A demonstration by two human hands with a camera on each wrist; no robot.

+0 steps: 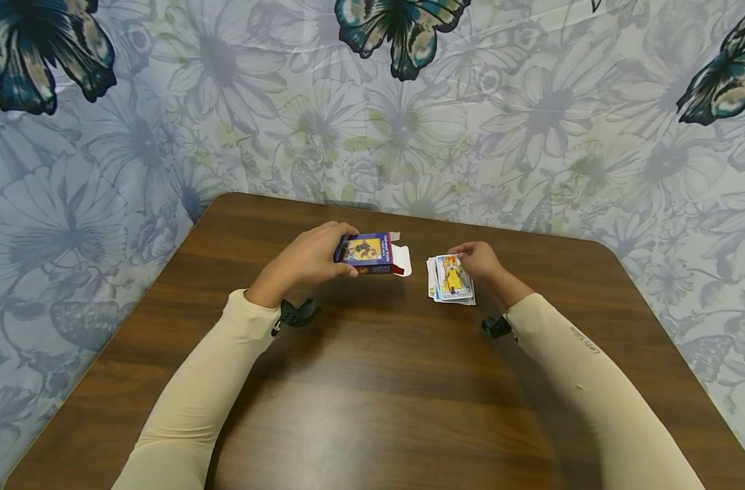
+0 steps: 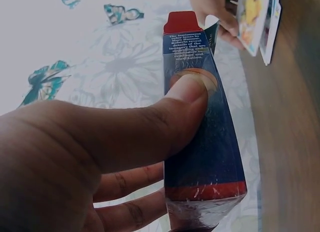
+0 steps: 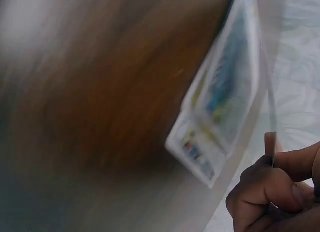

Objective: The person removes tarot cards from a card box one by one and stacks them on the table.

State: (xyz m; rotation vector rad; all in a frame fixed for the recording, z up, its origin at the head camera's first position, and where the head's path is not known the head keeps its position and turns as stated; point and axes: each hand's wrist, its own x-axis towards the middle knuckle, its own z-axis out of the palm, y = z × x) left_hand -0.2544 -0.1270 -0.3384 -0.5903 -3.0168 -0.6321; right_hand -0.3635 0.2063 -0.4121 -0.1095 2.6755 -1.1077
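Observation:
My left hand (image 1: pixel 316 253) grips a blue and red card box (image 1: pixel 366 252), its white end flap (image 1: pixel 403 258) standing open toward the right. In the left wrist view the thumb (image 2: pixel 185 101) presses on the box's narrow printed side (image 2: pixel 192 127), with fingers behind it. To the right, my right hand (image 1: pixel 481 262) pinches a picture card with a yellow figure (image 1: pixel 453 275) by its edge. That card is seen nearly edge-on in the right wrist view, between thumb and fingers. Beneath it, a loosely stacked pile of cards (image 3: pixel 200 152) lies on the table, somewhat blurred.
The brown wooden table (image 1: pixel 372 381) has a far edge close behind both hands. Beyond it hangs a floral cloth (image 1: pixel 409 136) with butterflies. Dark straps (image 1: pixel 299 313) sit at both wrists, below pale sleeves.

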